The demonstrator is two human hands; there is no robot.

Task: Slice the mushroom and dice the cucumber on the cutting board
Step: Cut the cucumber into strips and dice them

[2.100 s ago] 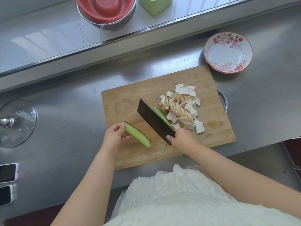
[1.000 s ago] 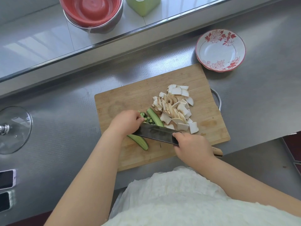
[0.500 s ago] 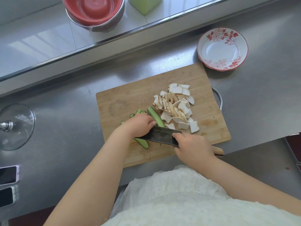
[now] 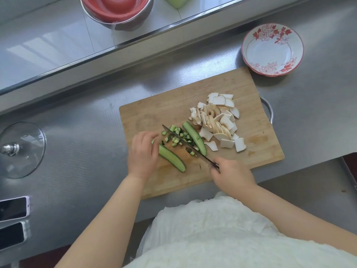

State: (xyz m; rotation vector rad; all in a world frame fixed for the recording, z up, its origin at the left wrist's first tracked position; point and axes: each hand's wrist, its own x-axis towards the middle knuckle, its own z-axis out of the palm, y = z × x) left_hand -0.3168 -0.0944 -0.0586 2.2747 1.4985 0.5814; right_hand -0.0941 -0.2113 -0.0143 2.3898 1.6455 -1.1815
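A scatter of small cucumber cubes (image 4: 178,136) lay near the middle of the wooden cutting board (image 4: 249,89), on both sides of the knife (image 4: 185,144), whose blade stood on edge and ran slantwise across the board. Just right of the cubes lay one long uncut cucumber strip (image 4: 194,137), and past it, toward the right of the board, the pile of white mushroom slices (image 4: 218,122). A second cucumber strip (image 4: 172,158) lay nearer the front edge, its far end under the left hand (image 4: 142,151), which rested on it with the fingers bent over; whether they pinched it could not be told. The right hand (image 4: 230,176) was curled tight round the knife's handle at the board's front edge. The board sat on a steel counter (image 4: 87,144). A red-flowered bowl (image 4: 272,50) stood just beyond the board's far right corner, a glass lid (image 4: 22,149) lay well to the left, two phones (image 4: 13,208) lay at the left edge, and a red bowl (image 4: 116,8) stood on the raised ledge behind.
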